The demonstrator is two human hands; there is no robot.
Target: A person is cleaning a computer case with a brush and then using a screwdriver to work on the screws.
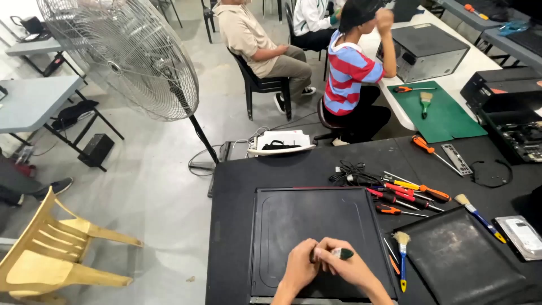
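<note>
My left hand (298,270) and my right hand (351,269) meet over a black computer case side panel (307,217) lying flat on the black table (231,226). Together they grip a small tool with a dark green handle (342,253), its tip hidden between the fingers. Right of the panel lie several red and orange screwdrivers (403,195) and a blue-handled brush (402,257).
A second black panel (463,262), another brush (480,217), a hard drive (522,236) and a cable bundle (349,172) lie at the right. A large standing fan (127,53) and a yellow plastic chair (53,254) stand at the left. Other people sit at a white table beyond.
</note>
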